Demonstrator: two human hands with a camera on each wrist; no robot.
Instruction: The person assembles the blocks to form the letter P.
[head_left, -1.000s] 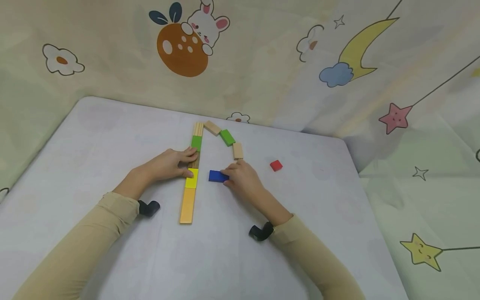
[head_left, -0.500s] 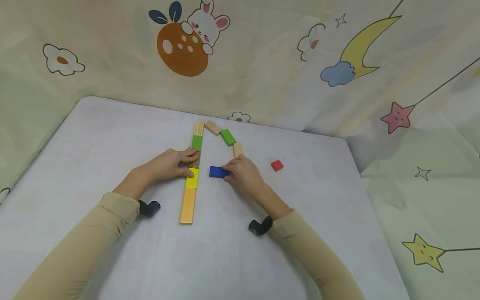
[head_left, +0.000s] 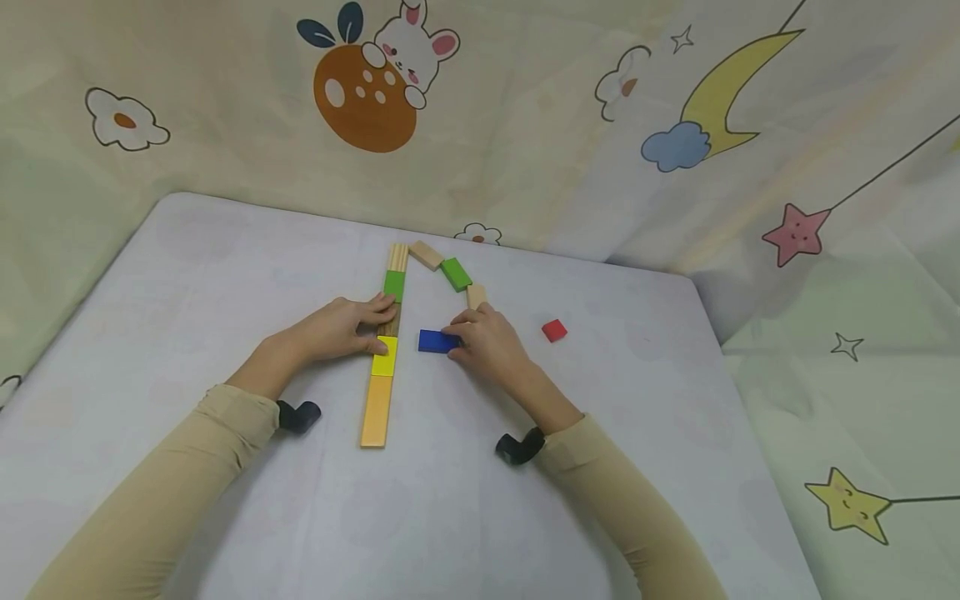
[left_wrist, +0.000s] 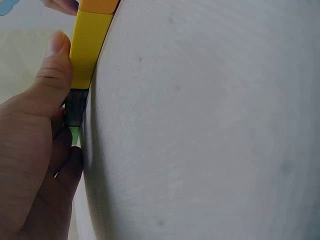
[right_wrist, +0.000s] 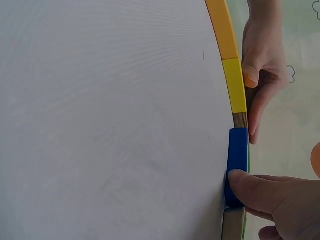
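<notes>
In the head view, my right hand (head_left: 491, 346) pinches the right end of a blue block (head_left: 435, 341) lying flat, with the thumb (right_wrist: 240, 182) on its near side. A gap parts this block from a straight row of blocks to its left. My left hand (head_left: 337, 327) rests along that row, its thumb on the yellow block (head_left: 385, 357) and its fingers by the dark wood block (head_left: 391, 320) and the green block (head_left: 393, 285). A natural wood block (head_left: 476, 296), partly hidden by my right fingers, ends a curve of blocks from the row's top.
A long orange-tan block (head_left: 376, 412) forms the row's near end, and pale striped wood (head_left: 398, 257) its far end. The curve holds another wood block (head_left: 426, 255) and a green block (head_left: 455, 274). A red block (head_left: 554, 331) lies apart at right on the white table (head_left: 450, 517).
My right hand has slid the blue block a little farther from me, toward the end of the curve. The left hand has stayed in place on the row.
</notes>
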